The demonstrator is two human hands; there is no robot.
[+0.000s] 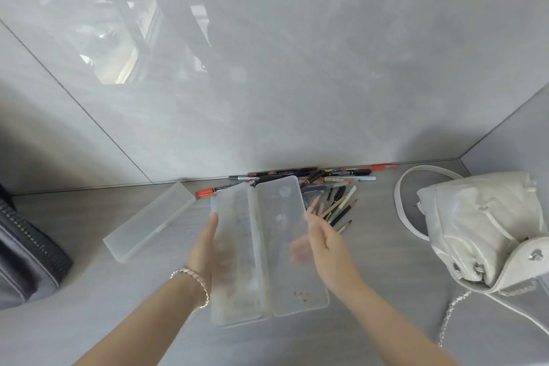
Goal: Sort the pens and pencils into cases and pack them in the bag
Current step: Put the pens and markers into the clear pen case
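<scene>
The left hand (208, 246) grips the left half of an open, frosted translucent plastic pencil case (267, 249). Its thumb lies along the outer edge, and its fingers show as a pink blur through the plastic behind. A silver chain bracelet (196, 282) sits on that wrist. The right hand (322, 242) is at the right edge of the case's other half, fingers fairly straight and pointing to 12 o'clock. A blurred pink shape shows through the plastic beside it, and I cannot tell whether this hand pinches the edge or only touches it.

The case is spread flat open, its hinge running from 12 to 6 o'clock. A few small brown specks (301, 296) lie in the right half near its 6 o'clock end.

At 1 o'clock from the case, a loose heap of pens, markers and pencils (329, 187) lies on the grey counter (89, 321) against the glossy grey tiled wall (297, 68). At 10 o'clock a second frosted plastic case (150, 221) lies closed, well apart from the hands. At 3 o'clock sits a cream leather bag (481, 229) with a long strap. At 9 o'clock, by the frame edge, is a dark grey zipped bag (26, 258).
</scene>
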